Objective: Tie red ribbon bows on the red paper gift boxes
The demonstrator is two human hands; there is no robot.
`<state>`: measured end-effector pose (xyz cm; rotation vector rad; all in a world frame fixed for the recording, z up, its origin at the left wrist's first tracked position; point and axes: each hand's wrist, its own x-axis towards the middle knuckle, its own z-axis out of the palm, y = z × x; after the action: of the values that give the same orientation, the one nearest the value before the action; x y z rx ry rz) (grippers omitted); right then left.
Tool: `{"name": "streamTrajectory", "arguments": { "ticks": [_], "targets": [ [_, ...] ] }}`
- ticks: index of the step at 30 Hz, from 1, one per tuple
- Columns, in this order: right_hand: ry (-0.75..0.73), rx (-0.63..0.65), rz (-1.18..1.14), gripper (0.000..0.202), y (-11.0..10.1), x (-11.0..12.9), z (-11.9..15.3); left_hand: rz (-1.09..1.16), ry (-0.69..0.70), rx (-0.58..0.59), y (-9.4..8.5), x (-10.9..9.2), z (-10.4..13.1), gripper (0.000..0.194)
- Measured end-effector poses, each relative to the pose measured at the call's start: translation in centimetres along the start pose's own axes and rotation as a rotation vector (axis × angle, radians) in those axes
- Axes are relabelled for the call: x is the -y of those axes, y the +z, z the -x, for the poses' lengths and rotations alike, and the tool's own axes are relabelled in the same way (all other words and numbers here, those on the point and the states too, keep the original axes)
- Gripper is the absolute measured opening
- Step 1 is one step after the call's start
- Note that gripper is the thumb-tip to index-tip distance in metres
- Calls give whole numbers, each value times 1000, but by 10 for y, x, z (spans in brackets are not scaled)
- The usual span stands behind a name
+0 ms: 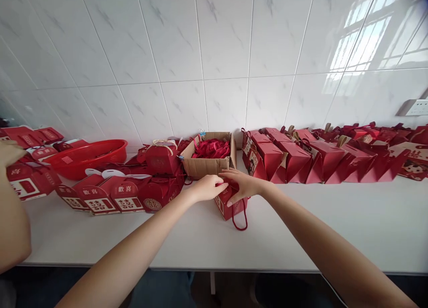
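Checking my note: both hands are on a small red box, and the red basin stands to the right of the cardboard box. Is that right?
Not quite: the head view shows the red basin to the left of the cardboard box. The left hand and right hand are indeed on the small red box.

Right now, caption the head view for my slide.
Left hand and right hand on a red cardboard box with red cord loop, near a brown cardboard carton.

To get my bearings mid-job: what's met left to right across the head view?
Co-worker's hand, red basin, gold-handled red box, cardboard carton, held red box, row of red boxes, wall socket.
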<state>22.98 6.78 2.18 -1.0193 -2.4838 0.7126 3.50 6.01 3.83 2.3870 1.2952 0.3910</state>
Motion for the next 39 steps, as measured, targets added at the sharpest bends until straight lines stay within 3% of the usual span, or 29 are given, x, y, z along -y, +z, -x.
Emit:
{"name": "streamTrajectory", "arguments": {
  "ticks": [4,14,24,32,35,39],
  "targets": [
    [-25,6,10,102,7,0,-11,38,10,-45,4,7,1,37],
    [34,-78,107,92,18,4,-4,79,7,-176,16,13,5,32],
    [44,-124,125,88,23,7,-1,84,20,-189,18,24,3,28],
    [126,-259,143,83,40,16,-3,15,87,-256,13,12,9,35],
    [134,-322,116,70,47,20,-2,-12,117,-257,10,7,13,35],
    [51,-351,-85,32,46,23,4,-30,139,-245,8,9,15,36]
  ]
}}
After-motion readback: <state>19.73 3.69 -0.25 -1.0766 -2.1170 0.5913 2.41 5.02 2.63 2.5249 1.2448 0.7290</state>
